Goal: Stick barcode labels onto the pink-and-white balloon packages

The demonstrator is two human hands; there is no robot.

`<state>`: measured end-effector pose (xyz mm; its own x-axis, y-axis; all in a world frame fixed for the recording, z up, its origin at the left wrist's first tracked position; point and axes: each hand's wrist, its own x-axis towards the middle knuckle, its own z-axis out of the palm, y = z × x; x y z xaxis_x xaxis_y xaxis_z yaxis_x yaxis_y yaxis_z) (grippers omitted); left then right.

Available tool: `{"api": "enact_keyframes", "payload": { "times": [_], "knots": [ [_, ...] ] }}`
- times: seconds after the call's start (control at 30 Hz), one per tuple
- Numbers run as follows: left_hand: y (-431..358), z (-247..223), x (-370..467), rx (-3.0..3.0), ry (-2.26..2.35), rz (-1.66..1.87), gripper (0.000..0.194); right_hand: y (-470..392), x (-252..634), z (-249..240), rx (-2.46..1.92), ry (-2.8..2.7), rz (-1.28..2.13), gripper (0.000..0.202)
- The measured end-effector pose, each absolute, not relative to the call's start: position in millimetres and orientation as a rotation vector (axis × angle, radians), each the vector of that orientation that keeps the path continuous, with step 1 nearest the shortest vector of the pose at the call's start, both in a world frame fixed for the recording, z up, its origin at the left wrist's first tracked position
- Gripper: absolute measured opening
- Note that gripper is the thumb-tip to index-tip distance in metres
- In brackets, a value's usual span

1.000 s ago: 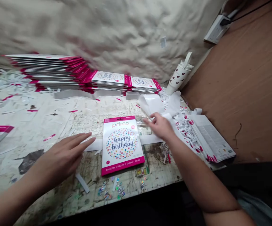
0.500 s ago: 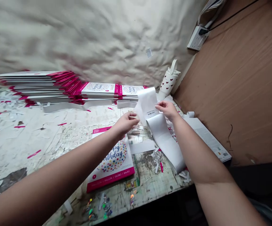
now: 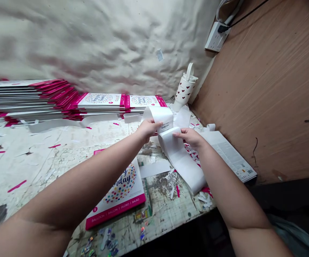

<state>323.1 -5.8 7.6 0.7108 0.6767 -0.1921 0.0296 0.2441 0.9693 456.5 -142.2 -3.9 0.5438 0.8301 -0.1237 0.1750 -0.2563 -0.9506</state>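
A long white strip of barcode labels (image 3: 180, 164) curls over the table in front of me. My left hand (image 3: 148, 130) pinches its upper part, thumb beside a printed barcode. Lower on the same strip, my right hand (image 3: 191, 137) grips the right edge between thumb and fingers. Below my left forearm lies a white and pink balloon packet (image 3: 123, 184) printed with a dotted balloon and birthday lettering, partly hidden by the arm. A short white paper strip (image 3: 156, 169) sits at the packet's right side.
Tall stacks of similar packets (image 3: 36, 98) line the back wall. A white tumbler with hearts (image 3: 185, 89) stands in the back corner. Right of my arm lies a white printed box (image 3: 228, 153). Paper scraps litter the worn table (image 3: 71, 150); a power socket (image 3: 216, 37) hangs above.
My left hand has moved onto the strip and closed on it beside the barcode. The right hand has shifted lower along the strip. The view has turned slightly right.
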Motion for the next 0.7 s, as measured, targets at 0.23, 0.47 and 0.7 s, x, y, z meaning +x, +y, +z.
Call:
{"api": "enact_keyframes", "payload": {
  "times": [0.23,0.47,0.7],
  "knots": [
    [-10.8,112.2,331.2,1.269,0.425,0.662,0.034,-153.7,445.3,54.7,-1.288,-0.924,0.341,0.03],
    [-41.6,204.5,308.5,1.053,0.144,0.68,0.041,-259.5,435.7,35.7,-1.518,-1.199,0.564,0.028],
    [-87.7,104.8,302.8,0.866,0.48,0.278,0.018,-329.4,434.1,-19.6,-2.027,-1.301,0.666,0.028]
  ]
}}
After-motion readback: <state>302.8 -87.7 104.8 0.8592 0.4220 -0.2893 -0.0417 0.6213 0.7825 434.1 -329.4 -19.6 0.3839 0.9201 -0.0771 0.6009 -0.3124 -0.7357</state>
